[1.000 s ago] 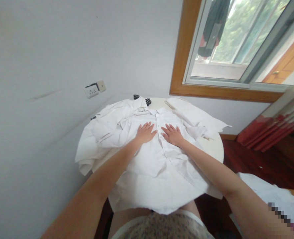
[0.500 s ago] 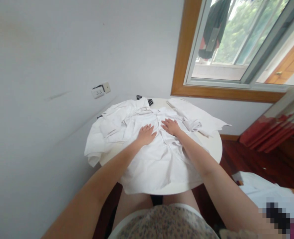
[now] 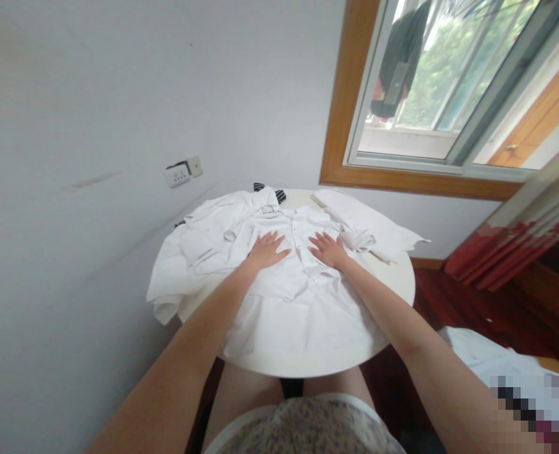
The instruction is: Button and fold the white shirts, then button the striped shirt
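Note:
A white button-up shirt (image 3: 298, 302) lies spread face up on a round white table (image 3: 392, 284). My left hand (image 3: 265, 249) lies flat on the shirt's chest, left of the button line, fingers stretched out. Just right of the button line my right hand (image 3: 329, 249) rests the same way, palm down and fingers apart. Neither hand holds anything. The shirt's left sleeve (image 3: 198, 243) is bunched toward the wall, and the right sleeve (image 3: 368, 217) reaches toward the window.
A black-and-white striped cloth (image 3: 272, 189) peeks out behind the collar. A wall socket (image 3: 179, 173) sits on the grey wall at left. A wood-framed window (image 3: 425, 107) is at the back right, red curtains (image 3: 510, 252) at right, white fabric (image 3: 491, 359) low right.
The shirt has been pushed farther onto the table, so its hem no longer hangs over the near edge. Both hands stay flat on its chest and have shifted only slightly.

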The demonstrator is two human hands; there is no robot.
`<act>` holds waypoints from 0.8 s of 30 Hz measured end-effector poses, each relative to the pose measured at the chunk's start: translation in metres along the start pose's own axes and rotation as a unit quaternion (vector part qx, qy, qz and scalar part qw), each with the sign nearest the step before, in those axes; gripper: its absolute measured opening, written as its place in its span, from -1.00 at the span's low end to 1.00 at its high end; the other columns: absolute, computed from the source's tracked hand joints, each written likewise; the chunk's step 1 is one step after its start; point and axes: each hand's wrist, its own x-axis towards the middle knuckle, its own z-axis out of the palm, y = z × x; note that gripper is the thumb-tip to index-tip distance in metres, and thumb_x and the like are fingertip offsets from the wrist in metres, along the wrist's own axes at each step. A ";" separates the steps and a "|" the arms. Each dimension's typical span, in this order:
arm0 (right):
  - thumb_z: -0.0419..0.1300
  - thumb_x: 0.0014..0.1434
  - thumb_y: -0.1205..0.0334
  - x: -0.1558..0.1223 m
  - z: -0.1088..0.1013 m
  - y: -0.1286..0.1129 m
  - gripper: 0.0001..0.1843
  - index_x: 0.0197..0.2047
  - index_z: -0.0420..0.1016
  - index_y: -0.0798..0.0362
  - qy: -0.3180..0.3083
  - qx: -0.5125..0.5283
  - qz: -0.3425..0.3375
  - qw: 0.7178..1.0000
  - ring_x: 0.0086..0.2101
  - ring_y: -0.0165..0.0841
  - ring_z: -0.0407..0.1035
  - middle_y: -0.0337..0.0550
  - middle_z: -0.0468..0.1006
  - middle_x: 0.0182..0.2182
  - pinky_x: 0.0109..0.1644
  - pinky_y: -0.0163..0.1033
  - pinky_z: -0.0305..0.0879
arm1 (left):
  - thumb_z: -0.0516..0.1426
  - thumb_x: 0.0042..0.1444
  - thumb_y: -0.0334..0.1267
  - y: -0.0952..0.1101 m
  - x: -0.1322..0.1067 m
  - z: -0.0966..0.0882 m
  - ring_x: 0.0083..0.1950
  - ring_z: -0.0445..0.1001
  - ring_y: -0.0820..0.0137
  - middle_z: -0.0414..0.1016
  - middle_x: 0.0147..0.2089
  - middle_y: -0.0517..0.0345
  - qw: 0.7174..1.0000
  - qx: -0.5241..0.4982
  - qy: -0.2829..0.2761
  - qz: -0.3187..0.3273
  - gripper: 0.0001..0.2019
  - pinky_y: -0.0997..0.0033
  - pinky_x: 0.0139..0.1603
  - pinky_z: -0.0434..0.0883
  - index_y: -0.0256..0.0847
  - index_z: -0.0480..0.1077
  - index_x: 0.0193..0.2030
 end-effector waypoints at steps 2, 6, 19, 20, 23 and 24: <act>-0.29 0.31 -0.21 0.005 0.000 0.004 -0.36 0.36 0.01 -0.20 -0.004 0.001 0.003 1.000 0.33 -0.11 -0.22 -0.19 -0.08 0.38 0.26 0.34 -0.23 | -0.22 0.14 0.33 -0.001 -0.001 0.001 0.43 -0.10 0.12 -0.08 0.44 0.03 1.000 -0.001 0.007 0.001 -0.24 -0.02 0.37 -0.12 -0.05 0.05 0.36; -0.28 0.31 -0.20 0.013 -0.002 0.009 -0.37 0.36 0.02 -0.20 -0.010 0.003 0.008 1.000 0.33 -0.11 -0.22 -0.19 -0.09 0.38 0.27 0.32 -0.21 | -0.21 0.17 0.29 -0.003 -0.002 0.002 0.42 -0.07 0.10 -0.04 0.43 0.00 1.000 0.001 0.017 0.004 -0.28 -0.03 0.36 -0.09 -0.05 0.08 0.35; 0.04 0.25 0.23 -0.017 -0.043 -0.013 -0.64 0.08 0.45 0.02 0.087 0.056 -0.126 0.987 0.09 -0.28 0.27 -0.07 0.45 0.09 0.21 -0.15 0.08 | -0.03 0.19 -0.28 0.054 -0.038 -0.044 0.01 0.40 0.25 0.52 -0.13 0.00 0.994 0.009 0.090 0.063 -0.73 0.27 0.04 0.30 -0.16 0.50 -0.16; 0.03 0.25 0.26 -0.025 -0.049 -0.018 -0.67 0.03 0.49 0.03 0.072 0.080 -0.151 0.983 0.01 -0.32 0.34 -0.10 0.52 -0.01 0.14 -0.22 0.14 | -0.02 0.18 -0.27 0.061 -0.041 -0.046 -0.05 0.43 0.27 0.53 -0.16 0.03 0.995 -0.023 0.079 0.060 -0.74 0.32 -0.01 0.33 -0.15 0.51 -0.20; 0.09 0.19 0.28 -0.046 -0.057 -0.030 -0.71 -0.07 0.55 0.02 0.011 0.113 -0.184 0.976 -0.16 -0.34 0.42 -0.15 0.59 -0.18 -0.03 -0.30 0.24 | 0.05 0.11 -0.26 0.073 -0.046 -0.042 -0.18 0.48 0.34 0.56 -0.23 0.10 0.992 -0.114 0.014 0.054 -0.79 0.41 -0.13 0.37 -0.13 0.54 -0.28; 0.13 0.17 0.25 -0.051 -0.057 -0.033 -0.73 -0.08 0.56 0.03 -0.004 0.109 -0.192 0.975 -0.17 -0.33 0.42 -0.14 0.59 -0.19 -0.05 -0.30 0.24 | 0.08 0.08 -0.25 0.076 -0.047 -0.040 -0.20 0.49 0.35 0.56 -0.24 0.11 0.990 -0.135 -0.003 0.052 -0.80 0.43 -0.15 0.38 -0.14 0.54 -0.29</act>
